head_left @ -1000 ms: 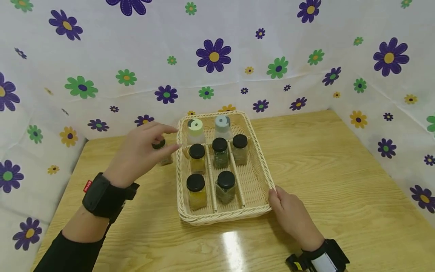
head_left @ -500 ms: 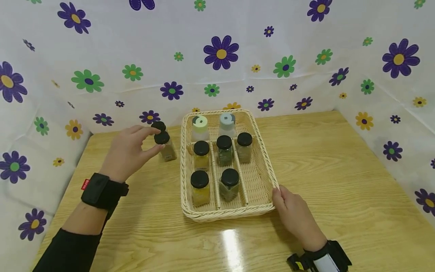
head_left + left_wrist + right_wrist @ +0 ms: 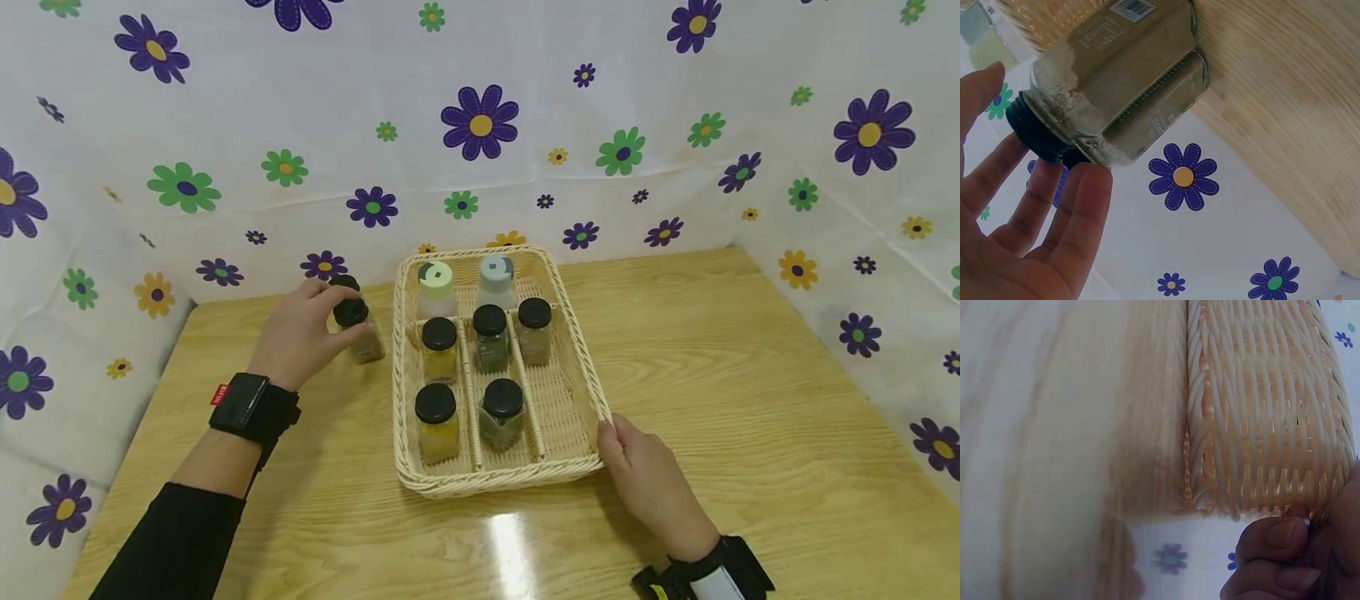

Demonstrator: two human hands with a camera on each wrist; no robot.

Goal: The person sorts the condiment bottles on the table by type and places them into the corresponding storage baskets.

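Note:
My left hand (image 3: 303, 333) reaches around the black lid (image 3: 350, 312) of a glass spice jar (image 3: 367, 344) on the table, left of the basket. In the left wrist view that jar (image 3: 1122, 56) holds a greyish-brown powder; the fingers (image 3: 1082, 212) lie close by its lid, while the thumb (image 3: 982, 87) stands apart from it. Another black-lidded jar (image 3: 345, 282) stands right behind, mostly hidden. My right hand (image 3: 648, 479) grips the near right corner of a wicker basket (image 3: 487, 483); in the right wrist view curled fingers (image 3: 1279, 540) show below the woven wall (image 3: 1272, 425).
Inside the divided basket stand several black-lidded spice jars, including a yellow one (image 3: 438, 433) and a green one (image 3: 491, 346). Its back section holds a green-capped bottle (image 3: 437, 287) and a blue-capped bottle (image 3: 497, 283). Flowered cloth (image 3: 540, 158) hangs behind the wooden table (image 3: 712, 358).
From the basket's left rim, my left hand has moved left, and its thumb and fingers have come around the front jar's lid. The right hand keeps its grip on the basket.

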